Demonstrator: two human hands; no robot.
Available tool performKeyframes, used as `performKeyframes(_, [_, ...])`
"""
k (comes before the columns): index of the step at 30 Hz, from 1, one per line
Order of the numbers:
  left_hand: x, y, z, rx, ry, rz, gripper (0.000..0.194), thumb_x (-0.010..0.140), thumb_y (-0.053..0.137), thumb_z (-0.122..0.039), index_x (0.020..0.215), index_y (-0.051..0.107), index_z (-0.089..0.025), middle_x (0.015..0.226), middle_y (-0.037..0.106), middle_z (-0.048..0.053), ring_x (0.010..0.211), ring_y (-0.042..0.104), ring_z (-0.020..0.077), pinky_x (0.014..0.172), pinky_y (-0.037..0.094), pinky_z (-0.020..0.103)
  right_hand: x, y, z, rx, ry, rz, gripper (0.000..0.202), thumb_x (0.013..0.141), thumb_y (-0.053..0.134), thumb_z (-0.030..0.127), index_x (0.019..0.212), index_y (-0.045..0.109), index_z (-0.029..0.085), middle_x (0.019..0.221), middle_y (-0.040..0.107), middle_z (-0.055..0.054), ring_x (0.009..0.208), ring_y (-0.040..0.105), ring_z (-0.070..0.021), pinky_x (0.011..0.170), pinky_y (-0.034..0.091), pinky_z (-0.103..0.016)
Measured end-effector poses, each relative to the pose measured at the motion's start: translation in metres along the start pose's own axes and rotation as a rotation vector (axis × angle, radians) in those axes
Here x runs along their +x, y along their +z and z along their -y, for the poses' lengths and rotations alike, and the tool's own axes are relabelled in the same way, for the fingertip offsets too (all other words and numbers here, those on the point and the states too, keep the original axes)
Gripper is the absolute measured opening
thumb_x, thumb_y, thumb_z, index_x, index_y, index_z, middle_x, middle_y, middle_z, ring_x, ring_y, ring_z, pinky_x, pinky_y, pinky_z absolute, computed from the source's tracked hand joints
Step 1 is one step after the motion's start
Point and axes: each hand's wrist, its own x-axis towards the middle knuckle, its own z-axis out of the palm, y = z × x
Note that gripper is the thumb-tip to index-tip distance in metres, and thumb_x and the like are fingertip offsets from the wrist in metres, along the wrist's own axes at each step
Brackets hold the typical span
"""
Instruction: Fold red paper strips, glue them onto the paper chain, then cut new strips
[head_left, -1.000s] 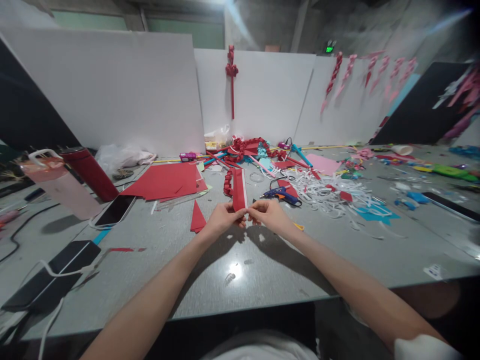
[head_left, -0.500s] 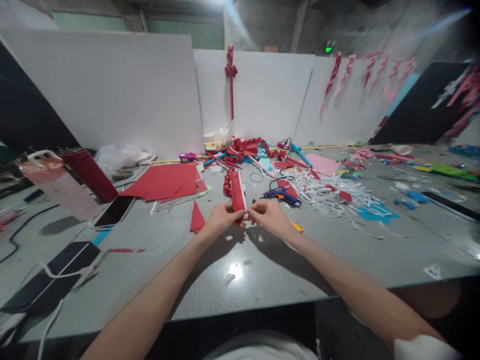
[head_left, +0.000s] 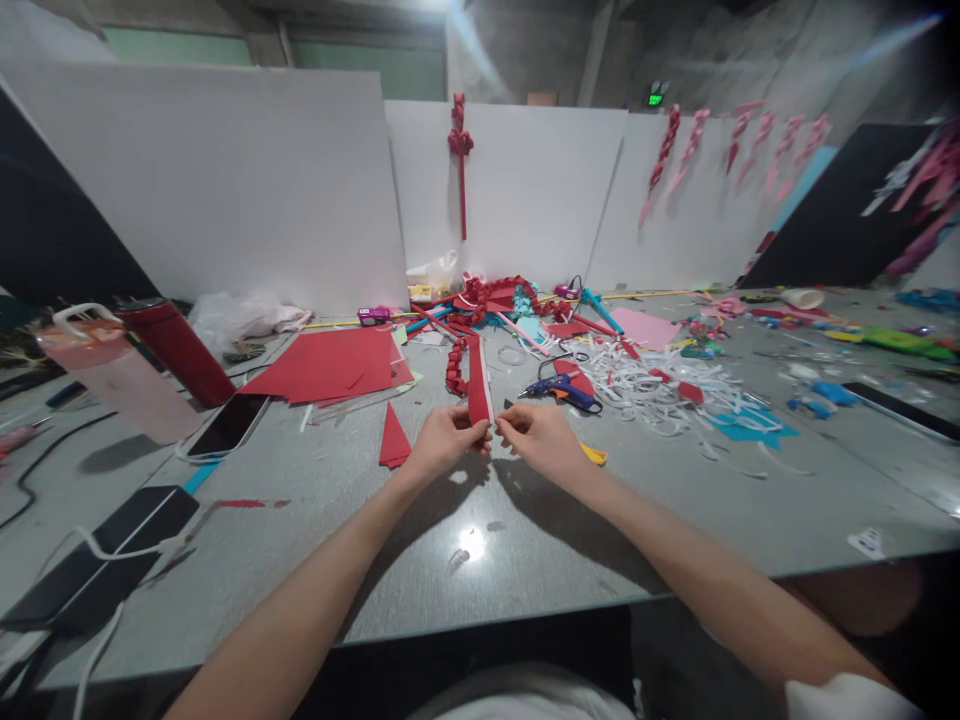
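Note:
My left hand (head_left: pixel 450 438) pinches the lower end of a red paper strip (head_left: pixel 478 385) with a white edge along its right side. The strip stands upright above the table. Close beside it, my right hand (head_left: pixel 532 435) has thumb and forefinger pressed together at the strip's lower right corner; what lies between them is too small to tell. Behind the strip is a curled red paper chain (head_left: pixel 455 366). Red paper triangles (head_left: pixel 393 438) lie left of my left hand. A blue glue gun (head_left: pixel 562 390) rests beyond my right hand.
Red sheets (head_left: pixel 330 362), a phone (head_left: pixel 229 425), a pink bottle (head_left: pixel 120 375) and a red flask (head_left: pixel 176 350) are on the left. White paper shreds (head_left: pixel 660 385) and a blue star (head_left: pixel 757 425) lie right. White boards (head_left: pixel 510 190) stand behind.
The red strip has turned in my left hand, so more of its red face and less white shows. The red chain behind it is less covered. Both hands stay nearly in place.

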Motion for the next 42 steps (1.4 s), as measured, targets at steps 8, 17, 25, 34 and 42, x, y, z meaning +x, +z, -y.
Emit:
performKeyframes(8, [-0.001,0.000,0.002,0.032,0.038,0.035,0.039,0.081,0.083,-0.048,0.086,0.074,-0.011,0.074,0.073,0.007,0.062,0.070,0.0165,0.063,0.058,0.028,0.002,-0.005,0.009,0.148,0.067,0.093,0.019,0.091,0.062,0.029,0.084,0.075,0.017,0.074,0.078,-0.005,0.062,0.074,-0.0183,0.053,0.056,-0.025])
performKeyframes(17, [-0.003,0.001,0.001,0.062,0.079,0.100,0.044,0.078,0.083,-0.055,0.084,0.075,-0.013,0.074,0.073,0.007,0.062,0.068,0.0164,0.061,0.053,0.026,0.006,-0.007,0.003,0.249,0.109,0.187,0.022,0.090,0.067,0.035,0.085,0.078,0.017,0.082,0.081,-0.007,0.066,0.075,-0.0184,0.059,0.061,-0.027])
performKeyframes(25, [-0.002,0.001,0.002,0.080,0.079,0.101,0.038,0.077,0.085,-0.049,0.084,0.075,-0.013,0.075,0.073,0.007,0.061,0.068,0.0163,0.060,0.052,0.026,0.008,-0.011,-0.001,0.271,0.107,0.244,0.021,0.087,0.068,0.034,0.084,0.080,0.017,0.080,0.080,-0.007,0.064,0.074,-0.0180,0.059,0.060,-0.026])
performKeyframes(34, [-0.002,0.002,0.004,0.064,0.076,0.116,0.028,0.078,0.081,-0.040,0.085,0.075,-0.013,0.073,0.073,0.006,0.059,0.066,0.0156,0.060,0.051,0.026,0.008,-0.010,-0.002,0.218,0.101,0.245,0.017,0.085,0.064,0.025,0.081,0.079,0.017,0.079,0.080,-0.005,0.063,0.073,-0.0186,0.056,0.057,-0.026])
performKeyframes(42, [-0.002,0.001,0.006,0.090,0.080,0.116,0.025,0.079,0.078,-0.036,0.085,0.076,-0.012,0.075,0.073,0.008,0.060,0.066,0.0154,0.060,0.050,0.026,0.008,-0.011,-0.005,0.179,0.073,0.260,0.019,0.087,0.062,0.025,0.082,0.079,0.017,0.076,0.079,-0.004,0.063,0.073,-0.0177,0.056,0.055,-0.024])
